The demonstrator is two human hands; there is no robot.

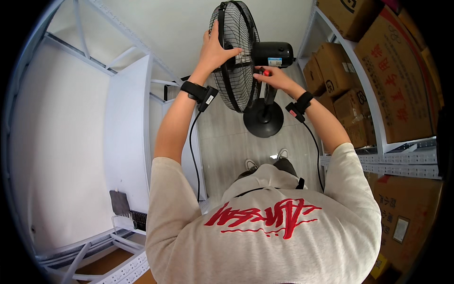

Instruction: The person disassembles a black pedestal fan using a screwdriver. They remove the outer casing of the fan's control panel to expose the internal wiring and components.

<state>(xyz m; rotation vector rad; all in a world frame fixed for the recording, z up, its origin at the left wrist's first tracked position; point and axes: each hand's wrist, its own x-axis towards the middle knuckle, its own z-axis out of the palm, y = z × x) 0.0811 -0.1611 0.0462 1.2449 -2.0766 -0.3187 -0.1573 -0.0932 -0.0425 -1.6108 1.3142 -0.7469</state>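
Observation:
A black standing fan [235, 87] rises in front of me, its wire cage turned side-on to me and its motor housing [273, 53] on the right. My left hand [215, 53] lies against the left face of the cage, thumb and fingers spread. Just below the motor, beside the cage's right side, my right hand [275, 79] has its fingers closed around a small red-and-black thing [266, 73]. The fingers cover most of it, so its kind is unclear. A round black base [263, 118] supports the fan on the floor.
Cardboard boxes [338, 68] fill a white metal rack [376, 106] on my right. To the left stands another white rack [126, 109], with a dark flat piece [120, 202] near its lower end. Black cables [193, 146] run from both wrist straps.

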